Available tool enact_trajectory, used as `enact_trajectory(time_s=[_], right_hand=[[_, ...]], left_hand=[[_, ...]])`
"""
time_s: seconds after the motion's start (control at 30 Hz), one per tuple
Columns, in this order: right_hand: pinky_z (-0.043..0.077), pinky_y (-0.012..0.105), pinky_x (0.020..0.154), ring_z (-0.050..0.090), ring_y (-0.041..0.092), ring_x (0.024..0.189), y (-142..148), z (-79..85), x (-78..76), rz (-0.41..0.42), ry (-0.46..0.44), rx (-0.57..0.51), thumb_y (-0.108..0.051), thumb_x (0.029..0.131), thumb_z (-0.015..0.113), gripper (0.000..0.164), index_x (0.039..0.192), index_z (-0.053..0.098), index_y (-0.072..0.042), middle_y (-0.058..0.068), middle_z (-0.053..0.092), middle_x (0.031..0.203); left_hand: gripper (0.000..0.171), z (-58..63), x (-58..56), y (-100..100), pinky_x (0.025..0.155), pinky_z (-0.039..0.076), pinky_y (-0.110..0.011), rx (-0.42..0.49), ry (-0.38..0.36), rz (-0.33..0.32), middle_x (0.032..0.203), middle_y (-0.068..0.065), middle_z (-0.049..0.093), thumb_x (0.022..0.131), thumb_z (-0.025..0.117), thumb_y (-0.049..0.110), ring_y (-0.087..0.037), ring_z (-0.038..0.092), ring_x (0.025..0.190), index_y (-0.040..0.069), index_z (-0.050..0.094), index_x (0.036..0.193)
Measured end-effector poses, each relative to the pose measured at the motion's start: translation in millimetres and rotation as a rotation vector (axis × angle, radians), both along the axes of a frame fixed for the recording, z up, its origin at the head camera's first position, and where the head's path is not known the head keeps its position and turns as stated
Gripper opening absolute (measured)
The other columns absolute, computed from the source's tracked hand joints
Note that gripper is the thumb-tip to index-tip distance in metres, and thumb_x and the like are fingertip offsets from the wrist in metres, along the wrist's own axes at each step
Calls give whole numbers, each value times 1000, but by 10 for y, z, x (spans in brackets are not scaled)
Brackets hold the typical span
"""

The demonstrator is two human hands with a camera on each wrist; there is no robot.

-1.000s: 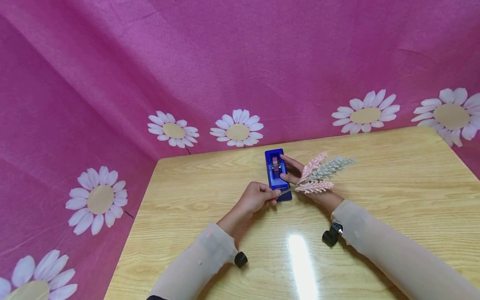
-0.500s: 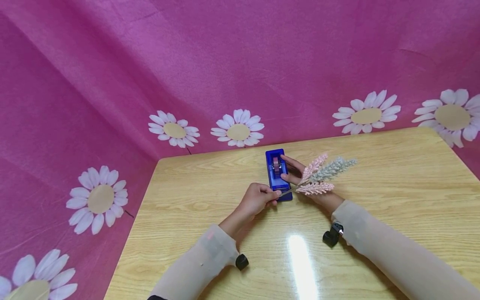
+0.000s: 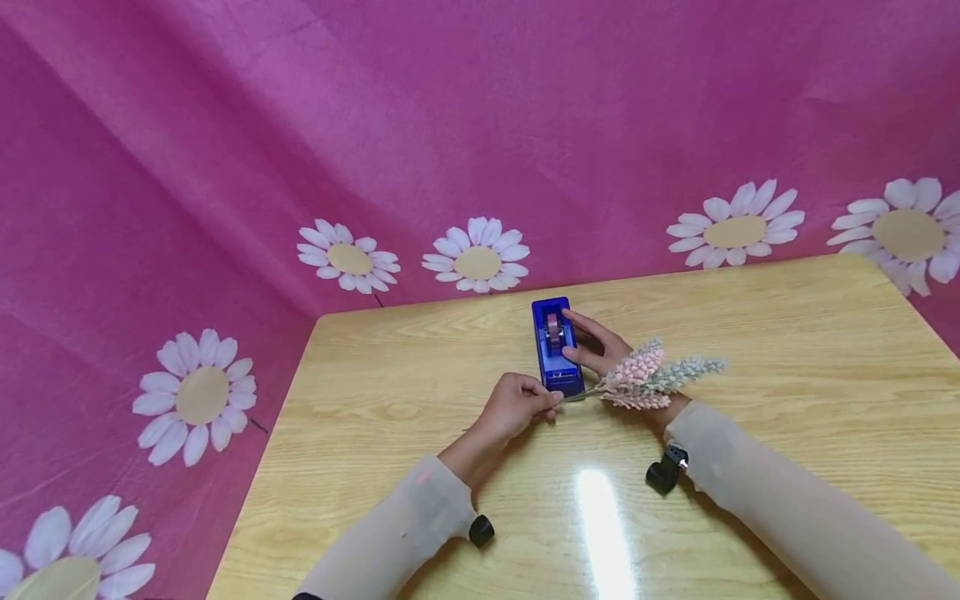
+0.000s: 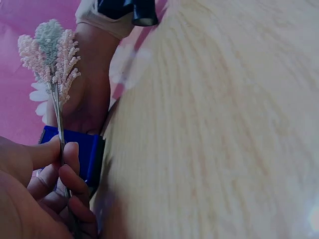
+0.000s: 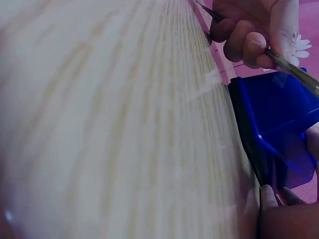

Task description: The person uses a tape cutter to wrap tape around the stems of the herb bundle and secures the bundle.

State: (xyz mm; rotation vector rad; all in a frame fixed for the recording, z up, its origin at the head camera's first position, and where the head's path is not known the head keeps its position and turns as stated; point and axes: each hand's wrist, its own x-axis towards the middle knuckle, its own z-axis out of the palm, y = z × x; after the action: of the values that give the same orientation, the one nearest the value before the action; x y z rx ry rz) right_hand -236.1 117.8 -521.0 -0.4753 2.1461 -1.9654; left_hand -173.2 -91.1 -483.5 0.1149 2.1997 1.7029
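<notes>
A blue tape dispenser (image 3: 550, 358) with a roll of tape (image 3: 553, 331) in it stands near the table's back edge. My right hand (image 3: 602, 347) holds it from the right side, fingers and thumb against its body. My left hand (image 3: 517, 407) pinches the thin stems of a small bunch of artificial flowers (image 3: 643, 382) at the dispenser's near end. Pink and grey-green heads point right, in front of my right wrist. In the left wrist view the stems (image 4: 60, 119) run between thumb and curled fingers. A small clear patch, like tape, shows beside the stem in the right wrist view.
The wood-grain table (image 3: 390, 375) has a glossy top with a bright light reflection. A pink cloth with daisies (image 3: 476, 262) hangs behind it and along the left. Black wrist cameras (image 3: 663, 472) stick out from both sleeves.
My left hand has moved slightly toward me, drawing the stems to the dispenser's near edge. The flower heads have swung down toward me. My right hand keeps its hold on the dispenser.
</notes>
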Motion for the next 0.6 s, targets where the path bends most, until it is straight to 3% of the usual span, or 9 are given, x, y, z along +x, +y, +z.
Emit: enact_trajectory(time_s=[0.13,0.27,0.43,0.5,0.6], right_hand=[[34,60,116,33,44,149,24,14,-8,8,-9,8,-19,102,68,72,164,31,-18,24,33,163],[33,62,116,33,46,148,24,20,-11,5,9,14,-18,101,67,72,163,31,-17,27,35,161],[34,60,116,34,48,147,11,28,-7,19,47,5,-13,103,64,71,164,27,-10,31,36,159],[32,60,117,33,45,149,17,64,35,18,29,32,-20,104,63,70,165,27,-17,25,35,162],[23,62,121,27,40,153,39,176,151,19,-14,71,-32,105,62,69,164,28,-28,13,32,167]], left_hand=[[25,71,-12,-12,51,34,-22,-29,5,-12,70,-17,71,96,74,10,-12,57,61,-14,74,87],[24,201,-11,-43,52,37,-24,-55,20,-26,83,-27,73,97,73,12,-23,59,65,-10,75,88],[23,386,-24,-63,64,49,-32,-62,47,-56,77,-15,74,97,74,13,-46,67,86,-9,75,90],[21,458,-30,-59,68,52,-36,-52,60,-62,74,-10,73,96,74,12,-45,65,85,-8,75,90],[17,541,-43,-47,68,53,-36,-27,66,-57,72,-5,71,95,75,10,-31,62,74,-6,75,87]])
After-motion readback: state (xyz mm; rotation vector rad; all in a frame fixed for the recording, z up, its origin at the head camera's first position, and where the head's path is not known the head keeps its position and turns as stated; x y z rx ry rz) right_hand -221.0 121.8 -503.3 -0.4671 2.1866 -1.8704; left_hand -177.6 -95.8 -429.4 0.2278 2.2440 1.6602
